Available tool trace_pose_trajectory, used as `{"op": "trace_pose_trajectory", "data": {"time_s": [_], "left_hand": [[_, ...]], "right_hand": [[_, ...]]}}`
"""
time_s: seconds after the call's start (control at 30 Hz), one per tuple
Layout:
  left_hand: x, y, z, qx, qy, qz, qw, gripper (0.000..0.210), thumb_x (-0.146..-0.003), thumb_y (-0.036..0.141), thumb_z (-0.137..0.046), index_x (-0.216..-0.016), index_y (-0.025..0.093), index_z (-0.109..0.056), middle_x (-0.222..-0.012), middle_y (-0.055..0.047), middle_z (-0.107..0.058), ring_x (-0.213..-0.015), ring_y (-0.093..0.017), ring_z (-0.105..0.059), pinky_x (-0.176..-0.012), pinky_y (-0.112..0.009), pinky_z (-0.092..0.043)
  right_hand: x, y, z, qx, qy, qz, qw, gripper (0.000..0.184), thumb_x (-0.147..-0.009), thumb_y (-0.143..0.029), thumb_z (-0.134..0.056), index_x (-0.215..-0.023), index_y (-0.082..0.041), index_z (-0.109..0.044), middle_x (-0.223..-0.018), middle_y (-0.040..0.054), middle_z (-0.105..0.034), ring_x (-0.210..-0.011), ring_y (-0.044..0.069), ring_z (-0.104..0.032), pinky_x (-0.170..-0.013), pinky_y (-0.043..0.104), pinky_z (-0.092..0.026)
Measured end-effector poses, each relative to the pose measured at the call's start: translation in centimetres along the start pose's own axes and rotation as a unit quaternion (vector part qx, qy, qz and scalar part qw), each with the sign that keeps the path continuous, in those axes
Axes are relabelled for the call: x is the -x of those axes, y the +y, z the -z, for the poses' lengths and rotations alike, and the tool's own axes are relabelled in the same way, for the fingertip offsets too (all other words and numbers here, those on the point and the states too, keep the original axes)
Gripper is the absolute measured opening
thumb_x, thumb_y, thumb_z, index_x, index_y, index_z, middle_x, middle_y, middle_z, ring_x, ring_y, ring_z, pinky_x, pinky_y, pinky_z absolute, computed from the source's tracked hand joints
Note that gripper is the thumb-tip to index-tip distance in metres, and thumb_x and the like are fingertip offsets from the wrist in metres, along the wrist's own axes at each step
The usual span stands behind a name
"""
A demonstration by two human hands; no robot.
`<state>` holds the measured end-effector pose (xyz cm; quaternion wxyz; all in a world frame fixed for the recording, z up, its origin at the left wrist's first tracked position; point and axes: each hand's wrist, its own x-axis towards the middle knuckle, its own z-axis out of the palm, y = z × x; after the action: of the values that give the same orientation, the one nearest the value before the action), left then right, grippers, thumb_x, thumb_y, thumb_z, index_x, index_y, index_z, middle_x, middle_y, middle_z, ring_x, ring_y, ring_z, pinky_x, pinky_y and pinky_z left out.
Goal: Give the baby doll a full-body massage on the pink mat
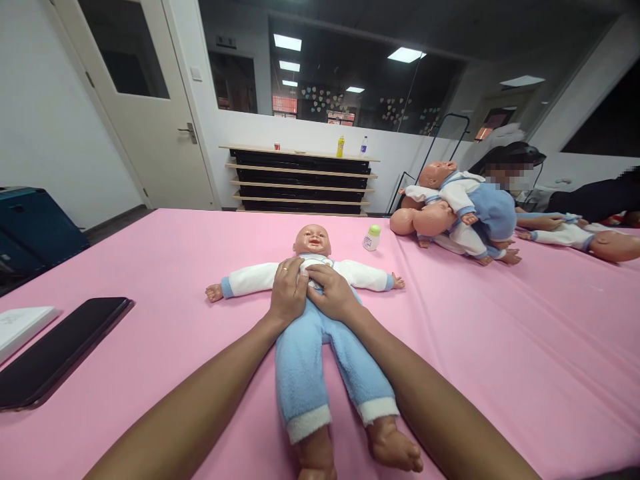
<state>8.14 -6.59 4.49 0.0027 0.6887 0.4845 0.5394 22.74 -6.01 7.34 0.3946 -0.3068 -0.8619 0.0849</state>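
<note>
A baby doll (300,347) in a white-sleeved top and light blue fleece trousers lies on its back on the pink-covered table (190,253). Its head points away from me, its arms are spread wide and its bare feet are towards me. My left hand (290,287) lies flat on the doll's chest, a ring on one finger. Beside it my right hand (331,287) rests on the front of the doll, its fingers also laid flat. The two hands touch or nearly touch at the thumbs and hide part of the doll's clothing.
A bottle with a green cap (371,238) stands right of the doll's head. More dolls (460,207) are piled at the far right, near a person in a black cap (505,157). A black phone (65,347) and a white box (23,327) lie at the left.
</note>
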Motion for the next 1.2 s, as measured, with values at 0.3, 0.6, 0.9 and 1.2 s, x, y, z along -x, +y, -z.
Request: {"op": "trace_pose_trajectory", "data": {"time_s": [0.3, 0.6, 0.9, 1.2], "left_hand": [[0.0, 0.6, 0.6, 0.041, -0.058, -0.09, 0.993, 0.03, -0.095, 0.027, -0.037, -0.112, 0.017, -0.06, -0.111, -0.01, -0.063, -0.108, -0.022, -0.053, -0.099, -0.042, -0.044], [-0.3, 0.6, 0.8, 0.06, -0.152, -0.114, 0.98, 0.038, -0.098, 0.029, -0.032, -0.105, 0.02, -0.068, -0.112, -0.005, -0.069, -0.119, -0.022, -0.052, -0.106, -0.044, -0.039], [-0.8, 0.0, -0.1, 0.035, -0.151, -0.043, 0.987, 0.039, -0.1, 0.034, -0.032, -0.115, 0.024, -0.067, -0.125, -0.002, -0.065, -0.126, -0.021, -0.05, -0.111, -0.046, -0.036], [-0.5, -0.5, -0.4, 0.006, -0.025, 0.044, 0.999, 0.039, -0.1, 0.033, -0.028, -0.108, 0.019, -0.064, -0.112, -0.009, -0.066, -0.111, -0.022, -0.056, -0.102, -0.045, -0.043]], "right_hand": [[0.2, 1.6, -0.8, 0.055, 0.028, -0.121, 0.991, 0.045, -0.079, -0.032, -0.062, -0.122, -0.017, -0.06, -0.128, 0.0119, -0.059, -0.123, 0.027, -0.051, -0.11, 0.045, -0.036], [0.5, 2.0, -1.0, 0.093, 0.056, -0.197, 0.974, 0.052, -0.077, -0.041, -0.06, -0.119, -0.012, -0.054, -0.123, 0.0183, -0.058, -0.119, 0.032, -0.051, -0.105, 0.051, -0.038], [0.4, 1.3, -0.8, 0.08, 0.125, -0.054, 0.987, 0.051, -0.074, -0.025, -0.063, -0.123, -0.013, -0.053, -0.125, 0.0153, -0.059, -0.121, 0.029, -0.051, -0.11, 0.048, -0.038], [0.5, 0.7, -0.4, 0.0, 0.072, 0.046, 0.996, 0.02, -0.084, -0.022, -0.06, -0.103, -0.021, -0.067, -0.109, 0.0076, -0.069, -0.111, 0.022, -0.06, -0.102, 0.04, -0.046]]}}
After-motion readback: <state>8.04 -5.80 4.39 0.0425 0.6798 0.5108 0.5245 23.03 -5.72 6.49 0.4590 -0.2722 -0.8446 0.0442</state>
